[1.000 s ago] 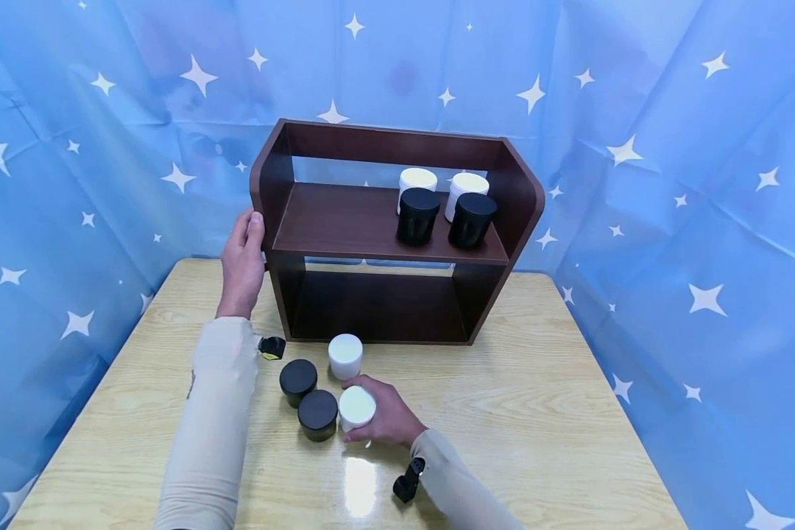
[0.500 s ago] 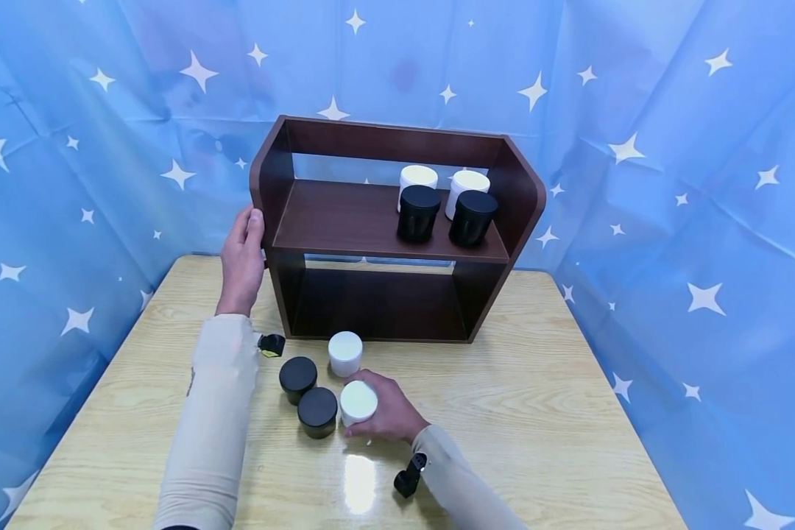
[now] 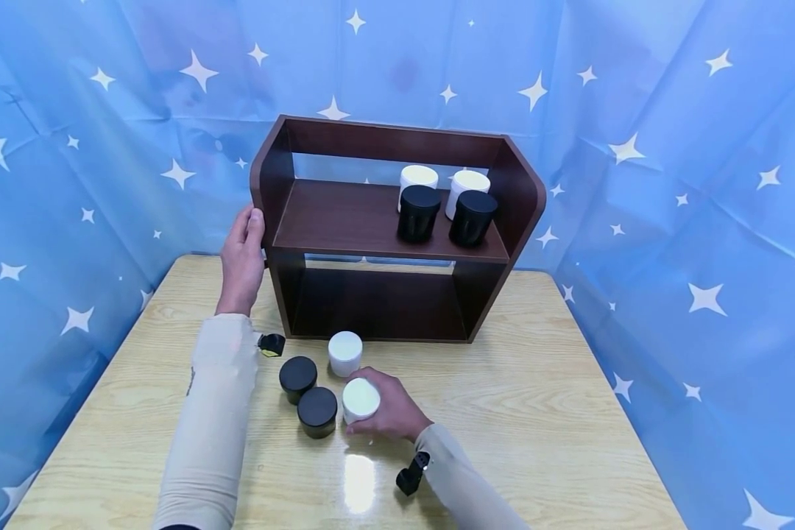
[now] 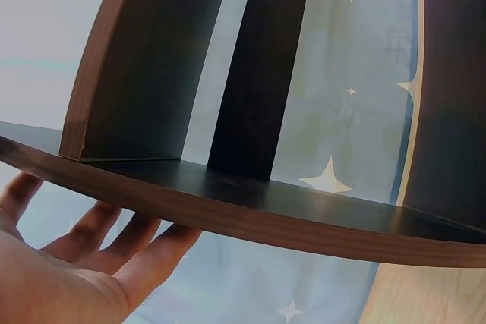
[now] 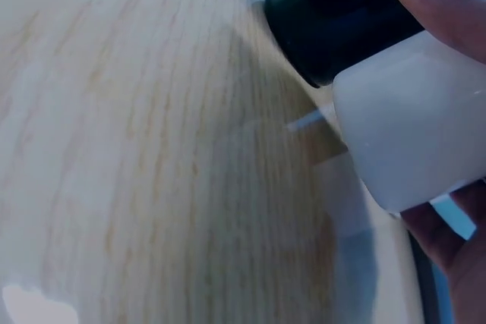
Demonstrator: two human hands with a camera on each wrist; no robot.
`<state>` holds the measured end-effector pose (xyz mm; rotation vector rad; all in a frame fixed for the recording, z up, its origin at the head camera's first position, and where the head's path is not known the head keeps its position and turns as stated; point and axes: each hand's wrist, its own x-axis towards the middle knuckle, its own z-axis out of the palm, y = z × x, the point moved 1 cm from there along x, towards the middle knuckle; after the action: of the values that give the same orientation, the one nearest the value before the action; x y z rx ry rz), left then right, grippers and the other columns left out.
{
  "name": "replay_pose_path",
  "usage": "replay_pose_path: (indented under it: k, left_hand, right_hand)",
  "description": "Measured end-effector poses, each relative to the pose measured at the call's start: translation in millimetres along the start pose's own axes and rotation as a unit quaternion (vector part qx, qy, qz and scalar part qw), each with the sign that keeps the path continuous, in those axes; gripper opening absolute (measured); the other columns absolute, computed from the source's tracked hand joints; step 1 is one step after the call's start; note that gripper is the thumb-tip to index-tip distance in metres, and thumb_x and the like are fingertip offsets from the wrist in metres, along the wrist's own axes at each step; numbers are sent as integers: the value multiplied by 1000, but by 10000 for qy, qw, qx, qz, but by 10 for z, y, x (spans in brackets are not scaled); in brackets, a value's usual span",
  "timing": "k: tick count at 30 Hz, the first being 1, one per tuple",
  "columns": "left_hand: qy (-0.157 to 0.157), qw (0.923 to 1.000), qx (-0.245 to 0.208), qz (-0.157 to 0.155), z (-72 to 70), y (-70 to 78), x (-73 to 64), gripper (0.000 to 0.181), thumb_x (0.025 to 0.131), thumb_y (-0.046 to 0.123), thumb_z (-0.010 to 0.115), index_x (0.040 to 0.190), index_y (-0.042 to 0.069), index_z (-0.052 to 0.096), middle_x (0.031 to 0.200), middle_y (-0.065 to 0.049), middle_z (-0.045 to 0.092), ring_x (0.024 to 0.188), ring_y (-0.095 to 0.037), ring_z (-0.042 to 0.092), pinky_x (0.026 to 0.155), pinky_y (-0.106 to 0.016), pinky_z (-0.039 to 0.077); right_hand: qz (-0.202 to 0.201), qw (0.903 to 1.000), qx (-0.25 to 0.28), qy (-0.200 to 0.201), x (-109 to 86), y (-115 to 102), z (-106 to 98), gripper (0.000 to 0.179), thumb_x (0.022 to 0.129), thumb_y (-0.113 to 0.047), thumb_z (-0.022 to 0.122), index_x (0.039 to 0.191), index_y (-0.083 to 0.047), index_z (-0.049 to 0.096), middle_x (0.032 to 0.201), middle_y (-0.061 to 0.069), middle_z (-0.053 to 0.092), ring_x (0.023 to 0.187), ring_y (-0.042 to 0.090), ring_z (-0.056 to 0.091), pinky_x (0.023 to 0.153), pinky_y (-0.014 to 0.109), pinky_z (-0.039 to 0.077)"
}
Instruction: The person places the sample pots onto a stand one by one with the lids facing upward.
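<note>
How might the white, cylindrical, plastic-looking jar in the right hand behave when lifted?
The white cylindrical jar is probably stiff: no dent shows in the right hand. Its smooth wall may slip; its round body could roll if tipped.

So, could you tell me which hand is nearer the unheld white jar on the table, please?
Right. The right hand is close, front-right of that white jar; the left hand is farther back and left, touching the shelf.
</note>
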<state>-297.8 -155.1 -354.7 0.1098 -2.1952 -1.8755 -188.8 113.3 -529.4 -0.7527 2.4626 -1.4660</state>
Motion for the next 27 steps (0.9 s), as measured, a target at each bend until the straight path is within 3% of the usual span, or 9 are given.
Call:
replay_pose_path:
  k: [17,27]
  left_hand:
    - [13,10000,-12,96,18,-1,10,59,102,64,35,156,41,31,164,7,34,154,-17,27,127,-48,23]
    - [66,9998,25,174,6,-18,12,56,102,62,35,154,41,35,162,5,38,152,-16,30,127,-47,24]
  right_hand:
    - [-8,9999,-17,113,30,-79,-119,77,56,-16,99,123,-17,62,114,-8,70,108,13,63,100,34,48]
    - [-124,9998,-127,26,33,-193,-232,76,58,-20,98,125,-10,62,116,-4,70,109,15,64,100,36,49]
